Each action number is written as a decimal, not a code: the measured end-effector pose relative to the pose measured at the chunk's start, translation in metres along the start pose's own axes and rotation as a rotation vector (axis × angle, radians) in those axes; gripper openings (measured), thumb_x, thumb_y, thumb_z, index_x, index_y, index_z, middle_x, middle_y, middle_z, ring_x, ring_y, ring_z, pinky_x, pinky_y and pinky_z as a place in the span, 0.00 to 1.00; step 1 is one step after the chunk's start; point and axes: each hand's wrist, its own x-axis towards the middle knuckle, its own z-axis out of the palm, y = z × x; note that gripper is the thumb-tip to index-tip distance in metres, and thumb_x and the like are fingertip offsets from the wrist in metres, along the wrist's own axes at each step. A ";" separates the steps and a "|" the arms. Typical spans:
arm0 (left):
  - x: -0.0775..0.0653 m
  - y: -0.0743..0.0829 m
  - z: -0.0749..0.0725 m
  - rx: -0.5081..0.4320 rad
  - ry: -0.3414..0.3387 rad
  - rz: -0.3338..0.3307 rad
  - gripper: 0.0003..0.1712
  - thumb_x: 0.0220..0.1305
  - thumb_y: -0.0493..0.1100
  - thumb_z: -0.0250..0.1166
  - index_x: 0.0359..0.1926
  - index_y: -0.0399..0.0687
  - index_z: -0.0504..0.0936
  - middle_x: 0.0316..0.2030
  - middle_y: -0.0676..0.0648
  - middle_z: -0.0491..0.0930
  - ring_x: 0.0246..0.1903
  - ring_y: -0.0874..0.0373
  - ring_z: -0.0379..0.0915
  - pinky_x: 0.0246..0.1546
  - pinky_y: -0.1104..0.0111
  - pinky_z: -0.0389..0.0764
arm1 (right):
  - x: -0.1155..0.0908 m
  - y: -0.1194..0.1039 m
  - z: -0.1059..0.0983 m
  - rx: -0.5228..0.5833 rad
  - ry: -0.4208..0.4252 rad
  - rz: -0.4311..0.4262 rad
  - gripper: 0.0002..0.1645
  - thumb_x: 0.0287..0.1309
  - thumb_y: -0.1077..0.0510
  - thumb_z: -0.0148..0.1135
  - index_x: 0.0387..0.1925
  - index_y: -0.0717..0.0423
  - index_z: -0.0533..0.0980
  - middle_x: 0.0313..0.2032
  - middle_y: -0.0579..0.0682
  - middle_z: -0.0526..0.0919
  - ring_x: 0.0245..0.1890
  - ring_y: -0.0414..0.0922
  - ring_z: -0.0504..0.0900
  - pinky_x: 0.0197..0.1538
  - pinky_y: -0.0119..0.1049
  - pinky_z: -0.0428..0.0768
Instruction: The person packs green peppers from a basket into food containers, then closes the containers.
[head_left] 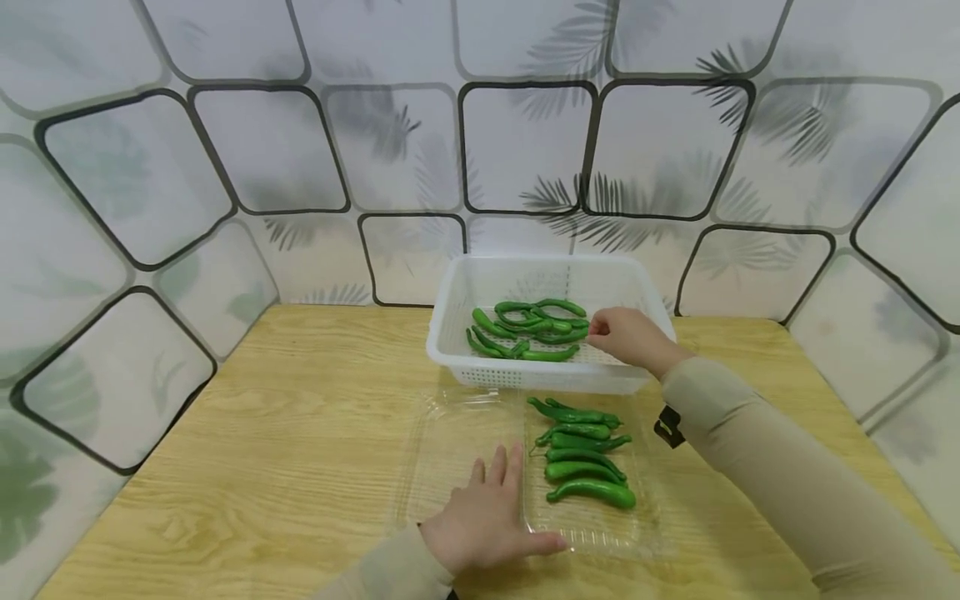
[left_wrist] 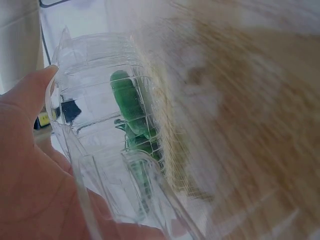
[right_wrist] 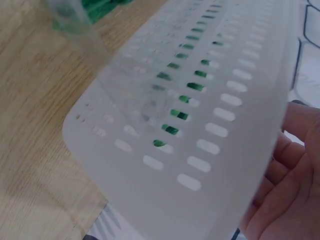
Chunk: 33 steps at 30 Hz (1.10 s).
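Observation:
A clear plastic clamshell box (head_left: 465, 450) lies unfolded on the table. Several green chili peppers (head_left: 591, 492) are lined up across its right half. My left hand (head_left: 480, 517) rests over the box's middle fold with fingers spread, its thumb (left_wrist: 42, 82) at the near rim. Behind the box stands a white perforated basket (head_left: 480, 367) with more green chili peppers (head_left: 551, 354) heaped inside. My right hand (head_left: 630, 337) reaches over the basket's right side, its thumb and forefinger pinching the end of a green pepper there. In the right wrist view, the basket wall partly hides this hand.
The wooden table (head_left: 300, 433) runs out to both sides of the box. A patterned backdrop (head_left: 405, 158) rises right behind the basket and along both sides. A dark wrist strap piece (head_left: 669, 427) hangs below my right sleeve.

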 end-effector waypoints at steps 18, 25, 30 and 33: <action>0.001 0.003 0.001 -0.009 -0.024 -0.003 0.71 0.39 0.83 0.55 0.73 0.43 0.43 0.69 0.34 0.50 0.63 0.30 0.49 0.47 0.35 0.64 | 0.029 0.018 0.022 -0.130 -0.147 0.079 0.22 0.64 0.71 0.41 0.59 0.69 0.67 0.56 0.65 0.72 0.56 0.60 0.70 0.55 0.51 0.69; 0.000 0.003 0.000 0.005 -0.018 -0.003 0.71 0.39 0.83 0.55 0.73 0.43 0.44 0.69 0.34 0.51 0.63 0.30 0.49 0.47 0.35 0.65 | 0.035 0.018 0.032 -0.220 -0.210 0.087 0.26 0.64 0.73 0.41 0.64 0.69 0.61 0.63 0.68 0.61 0.61 0.63 0.62 0.61 0.53 0.62; -0.001 0.003 -0.001 0.002 -0.025 -0.004 0.70 0.40 0.83 0.55 0.73 0.43 0.44 0.69 0.35 0.50 0.63 0.31 0.49 0.47 0.35 0.65 | 0.045 0.021 0.039 -0.253 -0.304 0.076 0.31 0.63 0.72 0.43 0.67 0.69 0.54 0.67 0.70 0.51 0.63 0.65 0.57 0.62 0.55 0.60; -0.001 0.003 -0.002 0.003 -0.026 -0.003 0.70 0.40 0.83 0.54 0.73 0.43 0.45 0.69 0.35 0.50 0.64 0.31 0.49 0.46 0.35 0.65 | 0.050 0.024 0.042 -0.258 -0.381 0.086 0.33 0.64 0.71 0.44 0.69 0.68 0.49 0.68 0.70 0.45 0.64 0.66 0.55 0.62 0.56 0.59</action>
